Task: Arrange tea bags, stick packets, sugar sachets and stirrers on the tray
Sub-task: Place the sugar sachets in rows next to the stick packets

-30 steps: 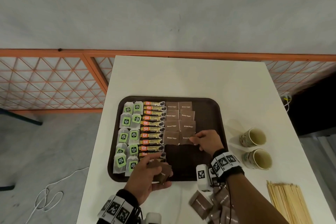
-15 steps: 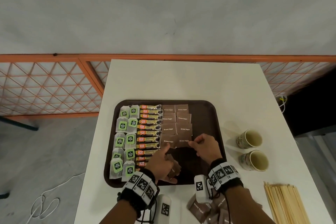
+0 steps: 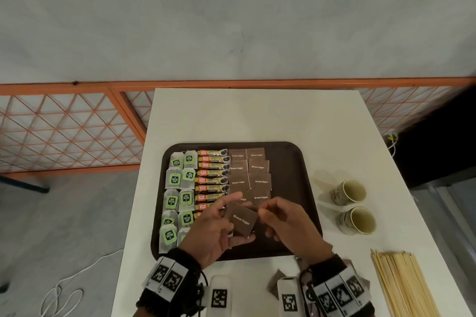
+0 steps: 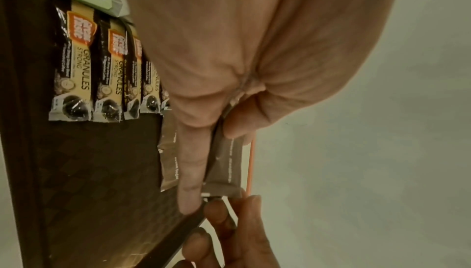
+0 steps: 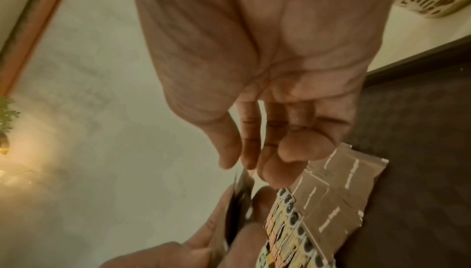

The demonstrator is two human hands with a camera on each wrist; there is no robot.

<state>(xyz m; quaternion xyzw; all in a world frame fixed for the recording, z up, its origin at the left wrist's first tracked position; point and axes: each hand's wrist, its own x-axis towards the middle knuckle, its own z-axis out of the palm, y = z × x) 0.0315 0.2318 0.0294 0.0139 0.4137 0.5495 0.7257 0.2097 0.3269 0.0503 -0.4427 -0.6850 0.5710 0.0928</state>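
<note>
Sugar-laying step here: the left hand (image 3: pixel 216 229) clamps a small stack of brown sugar sachets (image 3: pixel 241 219) over the tray (image 3: pixel 296 162), with the right hand (image 3: pixel 286 221) at its three o'clock, fingers curled, reaching for the top sachet's edge. Whether they've pinched it, I cannot tell. Next, I'd judge, peel one off and lay it at six o'clock of the sugar rows (image 3: pixel 249 175).

The scene is viewed from above, forward and down, onto the white rectangular worktop (image 3: pixel 257 116) by the head camera. Each palm is viewed from very close by its wrist camera. The dark brown plastic tray (image 3: pixel 288 162) is shared by all three views.
</note>
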